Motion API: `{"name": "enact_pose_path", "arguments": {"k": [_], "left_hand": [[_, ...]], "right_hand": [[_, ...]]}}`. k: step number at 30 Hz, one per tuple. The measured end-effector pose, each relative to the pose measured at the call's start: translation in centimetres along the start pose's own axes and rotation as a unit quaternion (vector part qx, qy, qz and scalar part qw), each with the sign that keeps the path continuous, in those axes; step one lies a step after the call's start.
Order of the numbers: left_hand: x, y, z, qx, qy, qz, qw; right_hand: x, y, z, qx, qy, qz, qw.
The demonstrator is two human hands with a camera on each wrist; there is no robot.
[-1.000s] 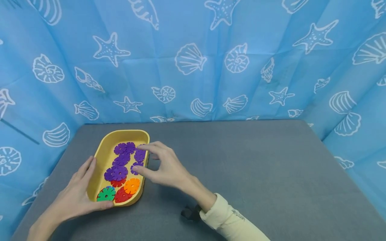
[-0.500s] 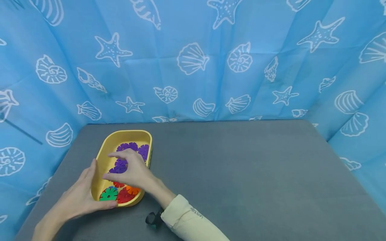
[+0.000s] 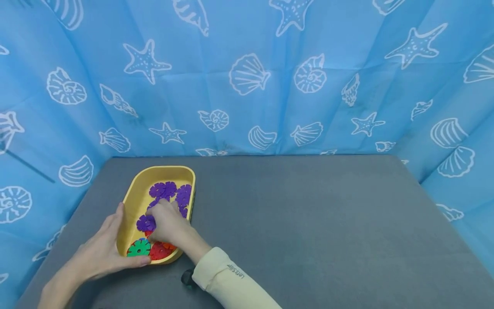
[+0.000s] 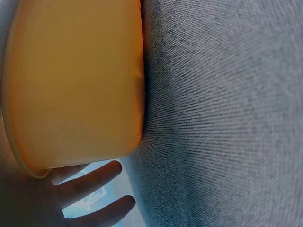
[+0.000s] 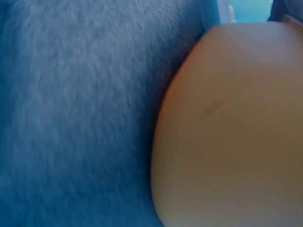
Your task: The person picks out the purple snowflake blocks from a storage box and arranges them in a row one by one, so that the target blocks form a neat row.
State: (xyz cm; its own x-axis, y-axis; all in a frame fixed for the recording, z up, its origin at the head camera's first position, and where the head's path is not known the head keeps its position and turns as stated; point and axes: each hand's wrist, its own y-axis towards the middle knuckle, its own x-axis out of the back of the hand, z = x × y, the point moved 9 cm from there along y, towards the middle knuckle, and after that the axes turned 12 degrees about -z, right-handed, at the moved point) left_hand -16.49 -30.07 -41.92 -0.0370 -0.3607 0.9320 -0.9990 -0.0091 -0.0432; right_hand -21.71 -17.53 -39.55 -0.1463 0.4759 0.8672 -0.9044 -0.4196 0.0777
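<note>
A yellow tray (image 3: 133, 201) with rounded corners stands on the left part of the table. My left hand (image 3: 94, 253) holds its near left corner, thumb on the front rim and fingers along the left side; the left wrist view shows fingers (image 4: 92, 182) beyond the wall. Inside lie notched plastic discs: several purple discs (image 3: 157, 190), a green disc (image 3: 139, 248), a red disc (image 3: 159, 252) and an orange disc (image 3: 169, 246). My right hand (image 3: 170, 223) reaches down among them, fingers bent. Its fingertips are hidden, so I cannot tell whether it holds a disc.
The grey table (image 3: 308, 223) stretches to the right of the tray. A blue curtain (image 3: 247, 107) printed with white shells and starfish hangs behind and at the sides. A small black object (image 3: 188, 277) shows beside the right cuff.
My right hand moved left over the tray, fingers spread wide, then lowered into the discs with its fingers drawn in. The left hand keeps its hold; the view has shifted slightly.
</note>
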Motion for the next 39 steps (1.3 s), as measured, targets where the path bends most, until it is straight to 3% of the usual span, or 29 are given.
{"name": "enact_pose_path", "arguments": {"k": [5, 19, 28, 39], "left_hand": [[-0.1, -0.1, 0.1, 0.000, -0.004, 0.000, 1.0000], [0.0, -0.1, 0.0, -0.006, -0.011, -0.007, 0.9999], [0.0, -0.1, 0.2, -0.001, -0.014, 0.000, 0.9999], [0.1, -0.4, 0.0, -0.011, -0.017, -0.020, 0.9996]], "right_hand": [[-0.8, -0.5, 0.0, -0.030, -0.027, 0.004, 0.9992], [-1.1, -0.5, 0.1, -0.020, -0.058, 0.010, 0.9981], [-0.6, -0.5, 0.5, 0.014, -0.023, -0.002, 0.9996], [0.6, -0.9, 0.9, 0.051, 0.008, -0.039, 0.9979]]}}
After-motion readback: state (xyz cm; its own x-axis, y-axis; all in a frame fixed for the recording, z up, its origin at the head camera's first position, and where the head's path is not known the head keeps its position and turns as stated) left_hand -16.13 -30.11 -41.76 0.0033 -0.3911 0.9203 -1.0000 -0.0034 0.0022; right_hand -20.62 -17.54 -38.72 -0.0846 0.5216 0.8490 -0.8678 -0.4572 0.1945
